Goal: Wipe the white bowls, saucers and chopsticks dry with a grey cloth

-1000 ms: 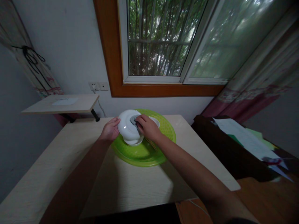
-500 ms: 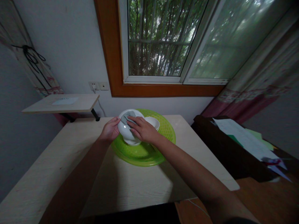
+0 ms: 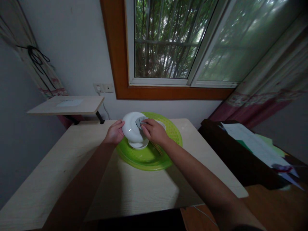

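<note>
A white bowl (image 3: 131, 128) is tilted with its outer side toward me, above a round green tray (image 3: 141, 162). My left hand (image 3: 115, 132) grips the bowl's left edge, thumb on the near side. In my right hand (image 3: 155, 131) a small grey cloth (image 3: 140, 122) is pinched against the bowl's right part. Below the held bowl, another white bowl (image 3: 139, 145) sits on the tray. A further white bowl (image 3: 162, 124) shows behind my right hand, mostly covered. Thin chopsticks (image 3: 157, 148) lie on the tray under my right wrist, partly hidden.
The tray rests on a pale wooden table (image 3: 149, 189). A small raised shelf (image 3: 89, 104) on black legs stands at the back left, with a paper on it. Beyond the table's right edge are papers (image 3: 250, 146) on a dark surface. A window is at the back.
My right hand has moved right across the bowl, drawing the cloth with it and bunching it. The left hand keeps its hold. The chopsticks show more now.
</note>
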Tool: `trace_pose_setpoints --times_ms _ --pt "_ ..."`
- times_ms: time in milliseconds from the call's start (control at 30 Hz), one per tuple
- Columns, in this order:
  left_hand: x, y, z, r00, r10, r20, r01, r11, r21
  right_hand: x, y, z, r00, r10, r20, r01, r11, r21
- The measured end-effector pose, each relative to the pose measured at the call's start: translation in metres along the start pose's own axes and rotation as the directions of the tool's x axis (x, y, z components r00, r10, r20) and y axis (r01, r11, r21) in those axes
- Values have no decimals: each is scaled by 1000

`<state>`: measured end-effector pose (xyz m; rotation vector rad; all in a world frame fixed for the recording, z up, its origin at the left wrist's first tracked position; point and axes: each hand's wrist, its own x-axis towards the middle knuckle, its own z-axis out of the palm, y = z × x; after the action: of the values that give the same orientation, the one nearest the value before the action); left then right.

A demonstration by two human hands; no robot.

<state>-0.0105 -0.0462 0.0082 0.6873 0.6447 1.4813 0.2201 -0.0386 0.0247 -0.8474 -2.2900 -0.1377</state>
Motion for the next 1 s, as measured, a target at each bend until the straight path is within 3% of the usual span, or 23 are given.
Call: trace_pose_setpoints --times_ms 167,267,433,633,767,867,1000 --pt "0 1 0 1000 4 24 -4 1000 -10 -1 -3 -2 973 -229 35 222 966 135" --pt "-2 1 2 996 -24 89 24 1000 -4 1 -8 -3 957 -280 79 267 952 149" --pt "-4 2 6 989 -37 146 40 999 -12 7 -10 -2 980 -186 64 184 982 36" --pt "-3 2 2 998 -13 54 12 1000 18 7 0 -2 998 60 -26 -61 996 -72" --pt "-1 1 -1 1000 30 -7 -30 999 -14 3 4 -3 994 107 -18 -108 990 -92" --pt "1 0 -2 998 53 -39 -54 998 -18 0 3 -2 999 37 12 -36 998 -48" --pt "2 0 -1 997 66 -42 -67 998 -21 -2 0 -3 981 -187 42 182 978 105"
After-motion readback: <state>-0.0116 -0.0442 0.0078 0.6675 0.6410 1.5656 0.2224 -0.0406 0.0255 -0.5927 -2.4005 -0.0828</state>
